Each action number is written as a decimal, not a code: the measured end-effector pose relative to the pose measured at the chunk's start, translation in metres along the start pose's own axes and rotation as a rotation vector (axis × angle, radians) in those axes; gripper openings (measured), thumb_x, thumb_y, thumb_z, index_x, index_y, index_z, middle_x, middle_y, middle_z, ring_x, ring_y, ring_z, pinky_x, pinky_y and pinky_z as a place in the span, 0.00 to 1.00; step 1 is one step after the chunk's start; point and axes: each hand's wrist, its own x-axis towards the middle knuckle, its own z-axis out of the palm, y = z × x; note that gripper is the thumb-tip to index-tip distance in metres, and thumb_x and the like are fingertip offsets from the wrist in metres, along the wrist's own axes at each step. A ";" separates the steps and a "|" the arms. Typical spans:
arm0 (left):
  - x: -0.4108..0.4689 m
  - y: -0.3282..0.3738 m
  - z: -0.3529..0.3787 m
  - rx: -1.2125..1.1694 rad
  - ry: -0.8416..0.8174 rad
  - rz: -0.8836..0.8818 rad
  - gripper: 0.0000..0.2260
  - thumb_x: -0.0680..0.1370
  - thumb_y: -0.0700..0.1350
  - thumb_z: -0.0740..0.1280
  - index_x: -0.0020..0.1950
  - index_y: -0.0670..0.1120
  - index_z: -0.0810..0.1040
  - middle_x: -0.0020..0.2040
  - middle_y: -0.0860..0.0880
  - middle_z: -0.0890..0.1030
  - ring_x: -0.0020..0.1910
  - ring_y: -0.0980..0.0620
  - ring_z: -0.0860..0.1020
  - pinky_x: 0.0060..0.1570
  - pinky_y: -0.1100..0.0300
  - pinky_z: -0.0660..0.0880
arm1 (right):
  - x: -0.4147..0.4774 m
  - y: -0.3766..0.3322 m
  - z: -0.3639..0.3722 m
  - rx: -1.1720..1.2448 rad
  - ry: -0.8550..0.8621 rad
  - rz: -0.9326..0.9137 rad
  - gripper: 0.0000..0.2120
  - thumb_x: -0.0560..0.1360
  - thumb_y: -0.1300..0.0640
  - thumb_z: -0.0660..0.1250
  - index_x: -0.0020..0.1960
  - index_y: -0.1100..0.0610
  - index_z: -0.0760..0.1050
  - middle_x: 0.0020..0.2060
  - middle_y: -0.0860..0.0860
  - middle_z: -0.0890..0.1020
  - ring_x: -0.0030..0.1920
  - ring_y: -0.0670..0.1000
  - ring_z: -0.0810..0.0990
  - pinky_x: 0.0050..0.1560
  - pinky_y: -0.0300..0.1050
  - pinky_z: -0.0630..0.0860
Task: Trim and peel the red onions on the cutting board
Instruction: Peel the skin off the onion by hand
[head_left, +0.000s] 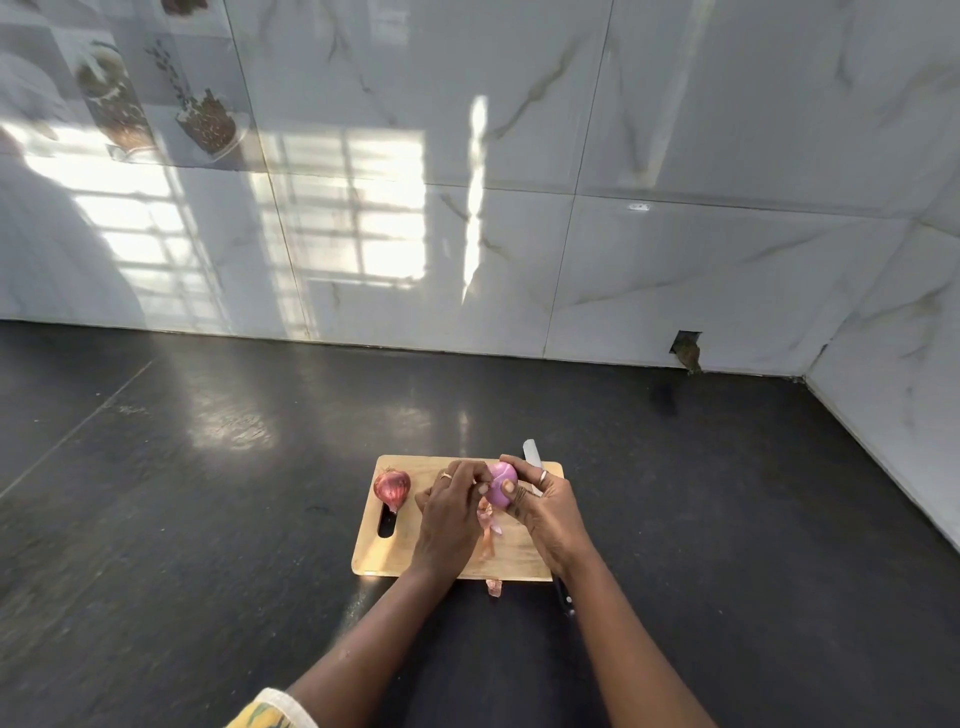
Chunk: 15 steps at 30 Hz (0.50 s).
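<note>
A wooden cutting board (384, 556) lies on the dark counter. A peeled, pale purple onion (502, 486) is held above the board's far right part, gripped by my right hand (545, 512). My left hand (449, 512) pinches at the onion's left side, where a strip of papery skin (487, 525) hangs down. An unpeeled red onion (392, 488) sits on the board's far left corner, beside the handle slot. A knife lies under my right hand, its blade tip (532, 452) past the board's far edge and its dark handle (563, 597) past the near edge.
A scrap of onion skin (493, 587) lies on the dark counter (208, 519) just off the board's near edge. A glossy marble-tiled wall (519, 208) runs behind and along the right side.
</note>
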 end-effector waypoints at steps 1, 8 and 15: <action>0.000 0.000 -0.001 -0.027 0.020 -0.016 0.11 0.75 0.44 0.57 0.52 0.45 0.76 0.48 0.52 0.79 0.49 0.49 0.77 0.46 0.52 0.66 | 0.000 0.000 -0.001 0.003 0.018 -0.006 0.17 0.71 0.67 0.69 0.59 0.64 0.76 0.47 0.56 0.84 0.46 0.51 0.83 0.50 0.44 0.81; -0.002 -0.010 0.000 -0.060 0.115 0.065 0.09 0.72 0.50 0.64 0.50 0.53 0.81 0.44 0.51 0.82 0.44 0.55 0.79 0.45 0.52 0.76 | -0.001 -0.001 -0.001 0.002 0.054 -0.014 0.16 0.72 0.68 0.68 0.60 0.64 0.75 0.48 0.58 0.83 0.47 0.52 0.83 0.50 0.44 0.81; 0.000 -0.004 0.001 -0.011 0.132 0.009 0.06 0.69 0.53 0.67 0.41 0.53 0.81 0.40 0.55 0.82 0.41 0.55 0.79 0.40 0.42 0.73 | -0.004 -0.005 -0.001 -0.072 0.044 -0.046 0.16 0.72 0.69 0.69 0.59 0.61 0.76 0.45 0.52 0.85 0.46 0.49 0.83 0.52 0.42 0.80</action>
